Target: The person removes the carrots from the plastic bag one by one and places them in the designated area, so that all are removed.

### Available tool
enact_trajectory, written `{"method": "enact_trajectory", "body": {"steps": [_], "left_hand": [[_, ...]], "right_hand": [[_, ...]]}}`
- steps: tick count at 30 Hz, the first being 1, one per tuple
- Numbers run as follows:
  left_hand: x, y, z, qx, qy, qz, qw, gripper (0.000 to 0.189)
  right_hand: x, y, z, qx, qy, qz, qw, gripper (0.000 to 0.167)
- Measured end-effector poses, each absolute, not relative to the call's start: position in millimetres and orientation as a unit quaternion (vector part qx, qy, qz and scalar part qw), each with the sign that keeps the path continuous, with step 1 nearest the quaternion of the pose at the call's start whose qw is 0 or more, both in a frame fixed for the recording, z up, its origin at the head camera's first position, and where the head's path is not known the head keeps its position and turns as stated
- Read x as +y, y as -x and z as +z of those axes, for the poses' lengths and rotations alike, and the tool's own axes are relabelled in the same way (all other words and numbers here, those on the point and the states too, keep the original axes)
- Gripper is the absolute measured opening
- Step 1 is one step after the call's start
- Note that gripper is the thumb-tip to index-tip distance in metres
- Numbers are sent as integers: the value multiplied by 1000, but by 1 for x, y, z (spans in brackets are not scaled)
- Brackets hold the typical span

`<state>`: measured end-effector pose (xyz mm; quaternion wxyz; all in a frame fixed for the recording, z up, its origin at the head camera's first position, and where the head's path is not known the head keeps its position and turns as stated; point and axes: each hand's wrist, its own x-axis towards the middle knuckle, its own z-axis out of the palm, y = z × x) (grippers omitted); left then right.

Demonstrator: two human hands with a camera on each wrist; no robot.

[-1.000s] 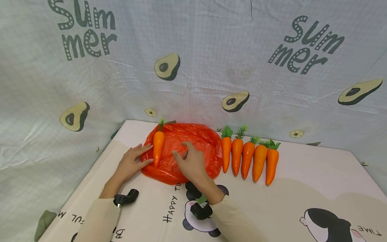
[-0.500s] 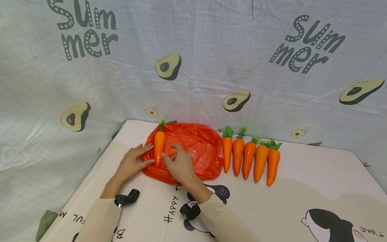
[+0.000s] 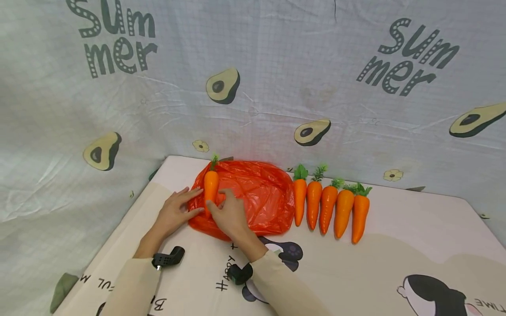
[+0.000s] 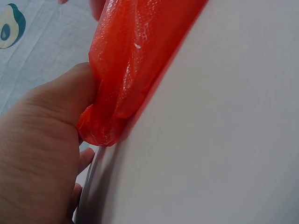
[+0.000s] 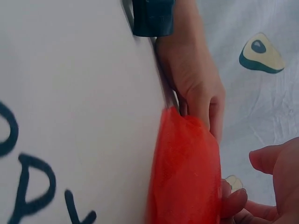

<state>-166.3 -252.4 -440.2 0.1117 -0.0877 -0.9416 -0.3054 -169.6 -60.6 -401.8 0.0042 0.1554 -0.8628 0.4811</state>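
A red plastic bag (image 3: 270,204) lies spread open on the table. On its left part rests a glossy orange carrot (image 3: 211,182) with a green top pointing away. My left hand (image 3: 171,213) touches the bag's left edge with spread fingers; in the left wrist view its thumb (image 4: 70,88) lies against the red plastic (image 4: 128,60). My right hand (image 3: 231,215) is over the bag beside the carrot, thumb near the carrot's tip and thumb and index finger apart. In the right wrist view the bag's wall (image 5: 187,172) hides the carrot.
Several more carrots (image 3: 328,208) with green tops stand in a row just right of the bag, tips toward me. The table (image 3: 415,228) has a pale printed cover. A patterned cloth (image 3: 261,87) hangs behind it and at the left.
My right hand has moved left across the bag to the carrot. My left hand stays at the bag's left edge. The carrot and the row have not moved on the table.
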Motion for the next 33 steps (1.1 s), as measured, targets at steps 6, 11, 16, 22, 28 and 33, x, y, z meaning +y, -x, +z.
{"method": "enact_trajectory", "body": {"steps": [6,11,16,22,28,33], "left_hand": [[-252,167,-440,-943,86,-304,109,58],[-253,166,-440,-942,84,-307,109,57],[-253,166,-440,-943,79,-306,108,57],[-250,166,-440,-944,73,-307,102,58],[-249,165,-439,-944,70,-308,98,58],[-251,165,-439,-944,74,-303,103,58]], "right_hand": [[-67,172,-406,-865,-151,479,-1,53],[-71,174,-405,-872,-145,467,-2,54],[-75,177,-406,-878,-141,457,-5,55],[-78,178,-412,-889,-133,439,7,54],[-82,181,-415,-891,-113,440,-2,57],[-87,182,-418,-895,-96,436,-4,63]]}}
